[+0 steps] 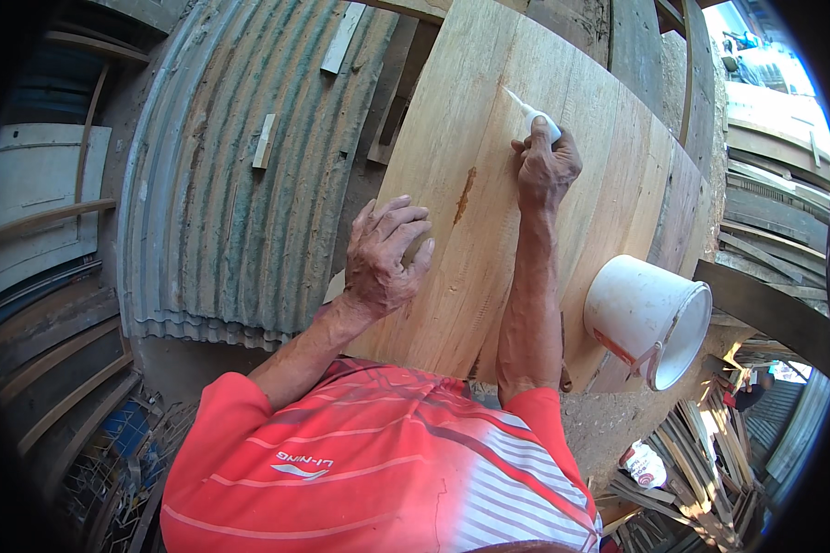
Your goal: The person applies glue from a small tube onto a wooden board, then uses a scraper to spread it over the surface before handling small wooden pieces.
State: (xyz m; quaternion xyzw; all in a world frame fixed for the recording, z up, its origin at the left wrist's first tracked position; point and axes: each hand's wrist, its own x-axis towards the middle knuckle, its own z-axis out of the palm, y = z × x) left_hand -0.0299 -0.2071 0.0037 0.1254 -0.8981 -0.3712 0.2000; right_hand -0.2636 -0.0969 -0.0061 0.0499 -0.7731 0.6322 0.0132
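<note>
right hand (546,166): fingers wrapped tight round a white glue bottle (537,120), nozzle on the wooden panel (489,230)
left hand (387,256): fingers spread, flat on panel
tip: I'd squeeze steadily and keep that palm braced

A white plastic bucket (650,318) lies tipped on its side at the right, its mouth facing lower right and a streak of orange-brown along its wall. To the left hangs a sheet of rusted corrugated metal (240,184) — a short wooden offcut (264,140) rests on it. Stacked timber slats (710,442) fill the lower right corner — a small white bag (646,464) among them.
</note>
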